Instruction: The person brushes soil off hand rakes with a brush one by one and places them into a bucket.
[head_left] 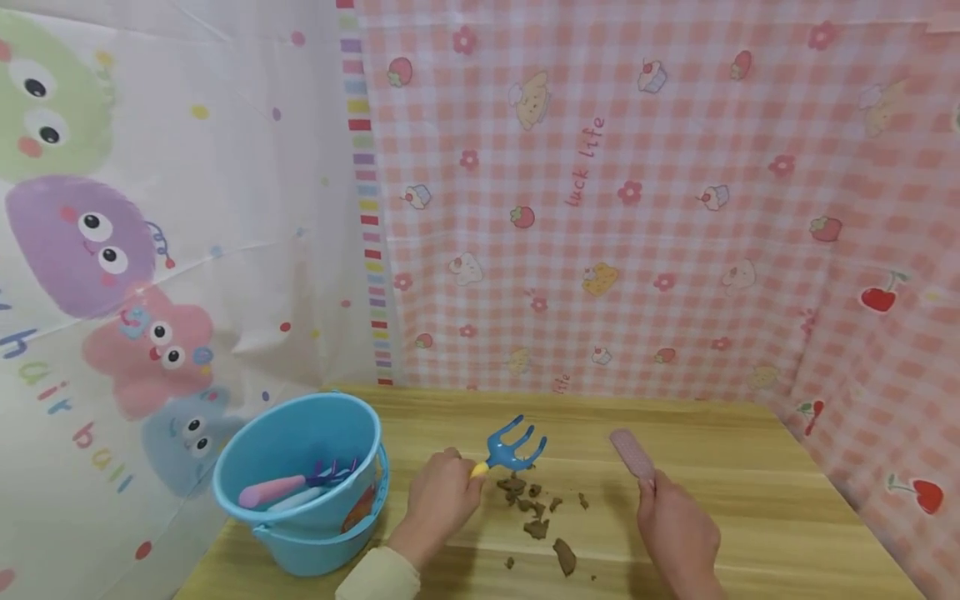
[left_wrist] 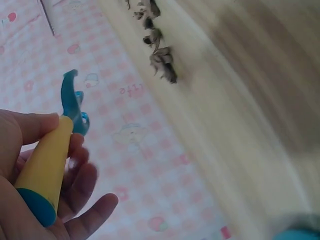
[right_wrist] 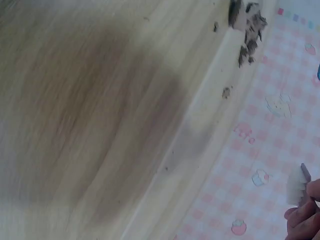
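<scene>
My left hand [head_left: 441, 500] grips the yellow handle of a small toy hand fork with blue prongs [head_left: 508, 450]. In the left wrist view, thumb and fingers wrap the yellow handle [left_wrist: 47, 162], its blue end cap towards the palm. The prongs overlap the far end of a scatter of brown crumbly clumps [head_left: 536, 528] on the table. To the right of these, my right hand [head_left: 681, 529] pinches a small brush with a pinkish back [head_left: 632, 454]. Its pale bristles [right_wrist: 295, 189] show in the right wrist view.
A light blue bucket [head_left: 315, 537] stands on the wooden table [head_left: 780, 500] left of my left hand. Inside lie a pink-handled tool [head_left: 273, 490] and purple prongs [head_left: 322, 475]. A pink checked cloth [head_left: 675, 317] hangs behind, and a white printed cloth [head_left: 255, 192] on the left.
</scene>
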